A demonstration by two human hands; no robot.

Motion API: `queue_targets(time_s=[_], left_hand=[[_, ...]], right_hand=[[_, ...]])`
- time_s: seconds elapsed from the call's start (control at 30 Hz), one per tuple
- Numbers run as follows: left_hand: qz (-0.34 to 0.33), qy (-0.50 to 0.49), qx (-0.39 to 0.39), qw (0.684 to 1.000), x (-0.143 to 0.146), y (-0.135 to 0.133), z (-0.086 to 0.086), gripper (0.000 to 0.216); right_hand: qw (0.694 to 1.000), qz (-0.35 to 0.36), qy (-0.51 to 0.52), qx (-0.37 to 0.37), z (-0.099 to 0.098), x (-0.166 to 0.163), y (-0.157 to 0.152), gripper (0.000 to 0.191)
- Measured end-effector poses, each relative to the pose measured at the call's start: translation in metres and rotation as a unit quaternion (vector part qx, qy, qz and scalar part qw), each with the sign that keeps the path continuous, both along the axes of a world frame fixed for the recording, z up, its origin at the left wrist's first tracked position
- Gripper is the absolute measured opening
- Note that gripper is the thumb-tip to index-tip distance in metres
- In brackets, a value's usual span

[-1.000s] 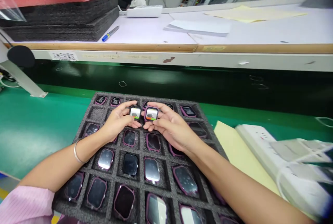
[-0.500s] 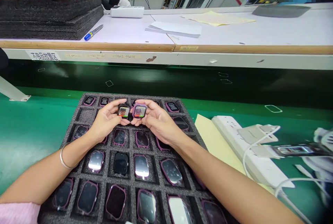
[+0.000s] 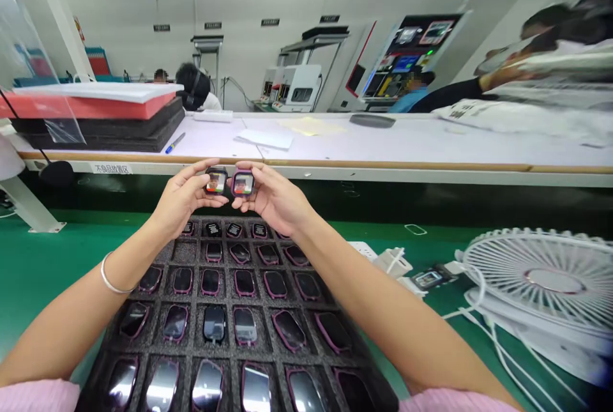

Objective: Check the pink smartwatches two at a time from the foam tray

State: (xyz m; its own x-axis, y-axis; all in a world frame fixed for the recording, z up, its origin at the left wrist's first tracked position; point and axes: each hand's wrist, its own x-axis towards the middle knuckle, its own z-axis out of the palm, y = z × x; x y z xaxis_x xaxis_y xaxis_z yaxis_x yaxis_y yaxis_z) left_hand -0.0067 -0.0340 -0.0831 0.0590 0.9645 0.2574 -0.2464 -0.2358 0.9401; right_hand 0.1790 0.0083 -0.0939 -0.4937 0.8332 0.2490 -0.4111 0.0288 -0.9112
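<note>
My left hand (image 3: 184, 198) grips a black smartwatch (image 3: 217, 181) by its edges, its lit screen facing me. Beside it, my right hand (image 3: 275, 195) pinches a purple-framed smartwatch (image 3: 242, 183), whose screen is lit as well. The two watches are side by side, a little above the far edge of a dark foam tray (image 3: 227, 294). Rows of watch bodies fill the tray's square pockets, mostly purple-framed, including one black watch (image 3: 214, 324). One pocket (image 3: 183, 251) in the second row from the back has no watch in it.
A white fan (image 3: 550, 284) stands on the right with cables, a power strip (image 3: 363, 250) and a small device (image 3: 428, 278). Behind runs a raised shelf (image 3: 335, 144) bearing foam sheets (image 3: 96, 134), a pen (image 3: 175, 143) and papers (image 3: 265, 138). Other people are beyond it.
My head view has tilted up, showing more of the room and the fan. Both hands have lifted the two watches away from the tray, still side by side with screens lit.
</note>
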Motion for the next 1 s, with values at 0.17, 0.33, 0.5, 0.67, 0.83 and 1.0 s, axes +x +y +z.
queue_targets(time_s=[0.17, 0.33, 0.5, 0.67, 0.83, 1.0], left_hand=[[0.023, 0.004, 0.102, 0.995, 0.005, 0.000, 0.050, 0.056], [0.016, 0.001, 0.144, 0.990, 0.005, 0.000, 0.071, 0.066], [0.015, 0.005, 0.179, 0.984, 0.008, 0.003, 0.080, 0.069], [0.032, 0.021, 0.220, 0.975, 0.011, 0.005, 0.084, 0.073], [0.030, 0.019, 0.234, 0.972, 0.009, 0.006, 0.086, 0.072], [0.025, 0.023, 0.233, 0.972, 0.008, 0.003, 0.087, 0.071]], right_hand=[[0.995, -0.010, 0.041, 0.094, 0.052, -0.007, 0.005, 0.018], [0.989, -0.023, 0.069, 0.126, 0.078, -0.010, 0.007, 0.016], [0.984, -0.020, 0.056, 0.170, 0.091, -0.006, 0.007, 0.020], [0.979, -0.022, 0.042, 0.199, 0.098, -0.003, 0.004, 0.050], [0.976, -0.017, 0.030, 0.215, 0.101, -0.003, -0.003, 0.056], [0.974, -0.011, 0.024, 0.225, 0.101, 0.000, -0.009, 0.054]])
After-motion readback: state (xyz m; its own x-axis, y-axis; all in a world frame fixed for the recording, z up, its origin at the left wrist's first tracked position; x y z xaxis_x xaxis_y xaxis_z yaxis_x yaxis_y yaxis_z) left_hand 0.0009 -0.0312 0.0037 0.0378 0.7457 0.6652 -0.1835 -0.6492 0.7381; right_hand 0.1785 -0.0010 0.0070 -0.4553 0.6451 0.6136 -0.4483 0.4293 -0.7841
